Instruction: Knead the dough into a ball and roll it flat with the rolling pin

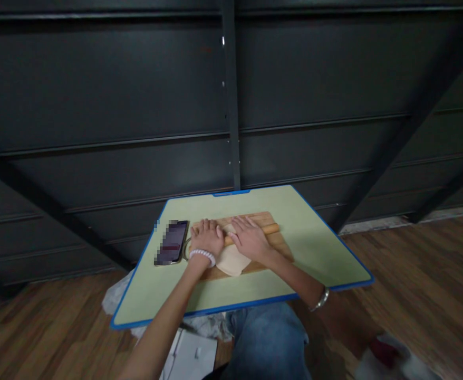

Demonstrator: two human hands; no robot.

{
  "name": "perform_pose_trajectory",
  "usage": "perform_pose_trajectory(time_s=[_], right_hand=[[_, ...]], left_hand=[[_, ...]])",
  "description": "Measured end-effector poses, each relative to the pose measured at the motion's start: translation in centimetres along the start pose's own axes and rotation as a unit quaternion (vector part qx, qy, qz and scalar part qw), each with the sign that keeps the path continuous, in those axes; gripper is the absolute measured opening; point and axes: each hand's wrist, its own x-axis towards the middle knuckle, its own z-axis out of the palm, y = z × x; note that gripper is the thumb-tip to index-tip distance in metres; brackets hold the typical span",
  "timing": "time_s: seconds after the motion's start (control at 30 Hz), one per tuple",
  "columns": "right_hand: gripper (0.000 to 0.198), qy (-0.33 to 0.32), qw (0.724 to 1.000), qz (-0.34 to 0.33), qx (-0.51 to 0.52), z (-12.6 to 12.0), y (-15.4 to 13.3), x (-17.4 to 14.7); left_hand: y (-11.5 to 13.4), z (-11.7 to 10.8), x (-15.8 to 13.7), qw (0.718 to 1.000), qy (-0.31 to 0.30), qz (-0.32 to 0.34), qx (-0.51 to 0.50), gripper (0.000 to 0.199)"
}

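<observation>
A wooden rolling pin (271, 228) lies across a sheet of pale dough (232, 260) on a wooden cutting board (282, 248). My left hand (208, 236) rests palm down over the pin's left part, fingers stretched forward; a white beaded bracelet circles that wrist. To its right, my right hand (251, 237) also lies flat over the pin, its thumb close to the left hand. Both hands hide most of the pin, whose right end sticks out past my right fingers. The dough spreads toward me from beneath the hands.
The board sits on a small pale-green table (326, 253) with a blue rim. A phone (172, 244) lies left of the board, a cord-like loop beside it. Dark metal panels (136, 79) rise behind the table. Below are my jeans-covered leg (267, 343), a white box (195, 353) and plastic wrapping.
</observation>
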Motion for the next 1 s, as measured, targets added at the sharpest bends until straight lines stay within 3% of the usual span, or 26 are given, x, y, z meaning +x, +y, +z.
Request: perform_pose_trajectory(time_s=[0.23, 0.57, 0.77, 0.9, 1.0], right_hand=[[0.048, -0.043, 0.999, 0.021, -0.022, 1.3, 1.4, 4.1], [0.057, -0.116, 0.982, 0.151, 0.003, 2.3, 2.8, 6.8], [0.055, -0.112, 0.978, 0.176, -0.007, 2.4, 2.8, 7.0], [0.049, -0.09, 0.985, 0.148, -0.019, 2.1, 2.0, 5.9], [0.045, -0.06, 0.992, 0.107, -0.029, 1.6, 1.2, 4.3]], left_hand=[[-1.1, 1.3, 5.3, 0.998, -0.017, -0.033, -0.057, 0.052], [-1.1, 1.2, 10.5, 0.998, 0.032, 0.016, -0.055, 0.036], [-1.3, 1.2, 9.5, 0.998, 0.032, -0.02, -0.042, 0.032], [-1.5, 1.2, 7.4, 0.997, -0.013, -0.05, -0.058, 0.033], [-1.3, 0.7, 5.2, 0.998, -0.014, -0.042, -0.048, 0.034]])
